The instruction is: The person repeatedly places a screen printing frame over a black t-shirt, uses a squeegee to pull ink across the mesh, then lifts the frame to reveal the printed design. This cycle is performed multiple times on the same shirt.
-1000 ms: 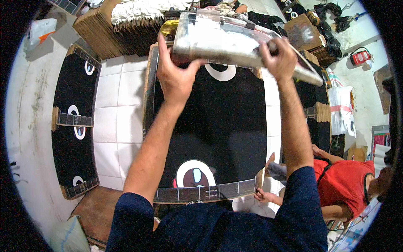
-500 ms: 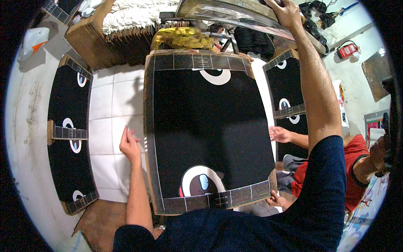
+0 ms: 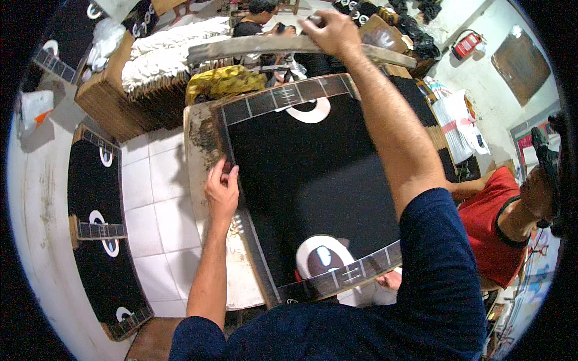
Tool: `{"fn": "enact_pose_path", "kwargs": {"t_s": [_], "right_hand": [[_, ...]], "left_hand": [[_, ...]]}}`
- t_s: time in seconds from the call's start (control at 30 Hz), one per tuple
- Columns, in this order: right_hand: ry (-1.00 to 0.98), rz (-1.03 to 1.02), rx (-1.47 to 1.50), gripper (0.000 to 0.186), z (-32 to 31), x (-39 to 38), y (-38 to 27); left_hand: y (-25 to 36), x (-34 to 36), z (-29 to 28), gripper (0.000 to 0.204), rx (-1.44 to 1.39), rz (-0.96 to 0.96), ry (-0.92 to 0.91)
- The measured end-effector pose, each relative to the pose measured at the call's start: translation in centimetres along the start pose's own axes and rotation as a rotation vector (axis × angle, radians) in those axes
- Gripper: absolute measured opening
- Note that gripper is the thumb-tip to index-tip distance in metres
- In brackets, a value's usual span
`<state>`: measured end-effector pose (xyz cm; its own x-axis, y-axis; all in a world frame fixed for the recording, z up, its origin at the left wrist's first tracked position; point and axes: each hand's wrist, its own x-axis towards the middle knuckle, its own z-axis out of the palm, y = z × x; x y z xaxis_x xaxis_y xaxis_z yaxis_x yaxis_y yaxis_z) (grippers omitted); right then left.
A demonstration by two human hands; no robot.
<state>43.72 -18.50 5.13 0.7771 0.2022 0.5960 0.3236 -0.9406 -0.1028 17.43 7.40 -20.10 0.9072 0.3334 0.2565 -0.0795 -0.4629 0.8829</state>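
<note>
A board covered in black fabric (image 3: 310,162), printed with white rings and an eye shape, lies in front of me, turned slightly askew on a stained pale table (image 3: 201,129). My left hand (image 3: 221,191) is at the board's left edge, fingers loosely bent and apart; I cannot tell whether they press on it. Beyond the board's far edge, my right hand (image 3: 336,37) grips the top of a raised wooden frame (image 3: 241,48). A co-worker's hand (image 3: 391,279) is at the board's near right corner.
Similar boards with black fabric (image 3: 96,198) stand along the left wall. Cardboard stacks (image 3: 108,84) topped with white cloth and a yellow plastic sheet (image 3: 220,83) are at the back. A co-worker in red (image 3: 494,222) is close on my right; another person (image 3: 259,18) sits far back.
The board has turned and shifted right, uncovering the table's left side. My left hand has come to its edge. My right hand and the frame have moved left in view; the view has shifted too.
</note>
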Motion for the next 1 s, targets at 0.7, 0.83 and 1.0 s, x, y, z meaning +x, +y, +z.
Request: {"fn": "enact_pose_path", "kwargs": {"t_s": [0.7, 0.83, 1.0], "right_hand": [[-0.011, 0.310, 0.619, 0.040, 4.3, -36.0, 15.3], [0.050, 0.896, 0.350, 0.034, 7.6, -47.9, 25.2], [-1.293, 1.465, 1.171, 0.047, 16.0, -61.6, 24.2]], "left_hand": [[-0.1, -1.7, 17.4, 0.065, -0.429, -1.083, 0.482], [-2.3, -2.3, 18.0, 0.055, -0.321, -1.089, 0.526], [-2.6, -3.0, 16.6, 0.054, -0.442, -0.988, 0.377]]}}
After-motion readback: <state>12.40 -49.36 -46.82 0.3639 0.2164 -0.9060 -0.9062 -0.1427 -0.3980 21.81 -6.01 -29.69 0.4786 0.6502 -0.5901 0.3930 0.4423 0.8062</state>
